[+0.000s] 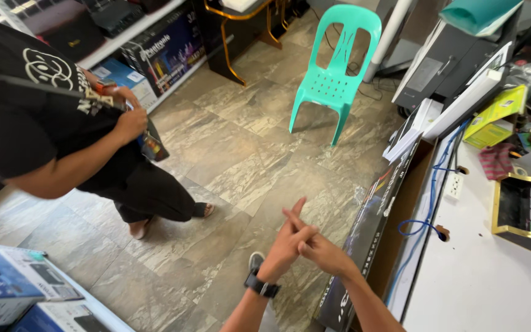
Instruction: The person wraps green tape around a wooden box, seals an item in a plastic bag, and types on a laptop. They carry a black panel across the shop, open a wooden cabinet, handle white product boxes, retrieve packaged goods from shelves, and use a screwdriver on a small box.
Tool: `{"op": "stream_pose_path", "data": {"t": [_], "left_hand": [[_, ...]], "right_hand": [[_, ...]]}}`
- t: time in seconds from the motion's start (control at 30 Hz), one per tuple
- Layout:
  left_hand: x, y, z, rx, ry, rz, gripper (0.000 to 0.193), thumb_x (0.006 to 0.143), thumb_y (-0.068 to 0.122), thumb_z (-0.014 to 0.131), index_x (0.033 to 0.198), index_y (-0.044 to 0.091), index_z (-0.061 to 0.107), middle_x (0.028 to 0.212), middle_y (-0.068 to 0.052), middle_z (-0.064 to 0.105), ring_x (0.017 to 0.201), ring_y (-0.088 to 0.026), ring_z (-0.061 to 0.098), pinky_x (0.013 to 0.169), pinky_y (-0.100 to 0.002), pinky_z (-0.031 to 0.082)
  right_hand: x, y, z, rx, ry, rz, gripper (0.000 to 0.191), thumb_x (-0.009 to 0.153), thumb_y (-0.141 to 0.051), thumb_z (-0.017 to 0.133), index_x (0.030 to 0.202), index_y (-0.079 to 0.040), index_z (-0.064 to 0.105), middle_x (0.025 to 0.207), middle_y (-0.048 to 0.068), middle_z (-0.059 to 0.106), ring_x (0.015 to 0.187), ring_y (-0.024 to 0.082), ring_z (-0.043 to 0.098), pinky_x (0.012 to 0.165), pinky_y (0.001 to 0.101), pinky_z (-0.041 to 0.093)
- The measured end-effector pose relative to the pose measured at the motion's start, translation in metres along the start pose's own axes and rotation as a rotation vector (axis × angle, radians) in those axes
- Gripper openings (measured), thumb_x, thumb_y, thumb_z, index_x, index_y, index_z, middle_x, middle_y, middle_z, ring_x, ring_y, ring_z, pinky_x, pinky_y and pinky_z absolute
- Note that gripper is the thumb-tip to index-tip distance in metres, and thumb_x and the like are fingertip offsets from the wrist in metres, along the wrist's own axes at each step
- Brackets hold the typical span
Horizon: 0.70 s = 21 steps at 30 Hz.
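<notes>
I see my left hand and right hand crossed, empty, fingers loosely extended, beside the long black cardboard box against the white counter

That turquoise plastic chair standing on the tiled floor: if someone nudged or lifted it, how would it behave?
The turquoise chair looks like thin moulded plastic with a slotted back, so it is probably light for its size. On the smooth floor tiles its four splayed legs would likely slide rather than grip. A push high on the backrest might tip it.

Looks like a small electronics shop: boxed gadgets stacked on white shelves, long black cardboard product box leaning by the white worktop, blue cable.
</notes>
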State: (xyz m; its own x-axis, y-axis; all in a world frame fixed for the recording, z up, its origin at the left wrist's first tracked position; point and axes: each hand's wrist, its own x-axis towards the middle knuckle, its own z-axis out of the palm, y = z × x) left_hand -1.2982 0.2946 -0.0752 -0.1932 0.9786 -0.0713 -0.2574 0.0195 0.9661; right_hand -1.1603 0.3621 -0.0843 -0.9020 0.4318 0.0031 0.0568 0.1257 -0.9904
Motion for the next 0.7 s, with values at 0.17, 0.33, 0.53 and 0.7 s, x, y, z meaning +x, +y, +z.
{"op": "stream_pose_path", "data": {"t": [0.17, 0.33, 0.53, 0.7], "left_hand": [[0.077, 0.017, -0.006, 0.115, -0.126, 0.139, 0.067, 0.079, 0.004, 0.053, 0.146, 0.01, 0.053, 0.156, -0.011, 0.05, 0.148, -0.029, 0.04, 0.117, -0.042, 0.036], [0.162, 0.033, -0.011, 0.098, -0.23, 0.265, 0.051, 0.072, 0.0, 0.049, 0.12, 0.004, 0.065, 0.141, -0.013, 0.058, 0.142, -0.028, 0.048, 0.116, -0.038, 0.036], [0.257, 0.041, -0.016, -0.03, -0.386, 0.095, 0.019, 0.071, 0.001, 0.057, 0.089, 0.002, 0.06, 0.098, -0.006, 0.054, 0.095, -0.019, 0.054, 0.082, -0.032, 0.044], [0.352, 0.039, -0.017, -0.209, -0.488, 0.019, 0.01, 0.075, 0.003, 0.055, 0.073, 0.003, 0.045, 0.077, -0.001, 0.046, 0.073, -0.013, 0.042, 0.068, -0.03, 0.038]], "right_hand": [[0.043, 0.03, -0.045, -0.139, -0.016, 0.117, 0.117, 0.085, -0.08, 0.054, 0.16, 0.0, 0.012, 0.166, 0.026, 0.019, 0.153, 0.037, 0.028, 0.117, 0.0427, 0.034], [0.091, 0.046, -0.102, -0.488, -0.058, 0.066, 0.114, 0.086, -0.088, 0.051, 0.151, 0.005, 0.035, 0.158, 0.036, 0.029, 0.146, 0.042, 0.041, 0.117, 0.0417, 0.038], [0.125, 0.057, -0.176, -0.564, -0.152, 0.267, 0.126, 0.073, -0.099, 0.037, 0.125, 0.014, 0.055, 0.113, 0.033, 0.068, 0.113, 0.04, 0.067, 0.095, 0.042, 0.052], [0.165, 0.076, -0.256, -0.565, -0.16, 0.093, 0.147, 0.064, -0.105, 0.045, 0.128, 0.028, 0.039, 0.108, 0.037, 0.062, 0.106, 0.045, 0.066, 0.084, 0.0436, 0.053]]}}
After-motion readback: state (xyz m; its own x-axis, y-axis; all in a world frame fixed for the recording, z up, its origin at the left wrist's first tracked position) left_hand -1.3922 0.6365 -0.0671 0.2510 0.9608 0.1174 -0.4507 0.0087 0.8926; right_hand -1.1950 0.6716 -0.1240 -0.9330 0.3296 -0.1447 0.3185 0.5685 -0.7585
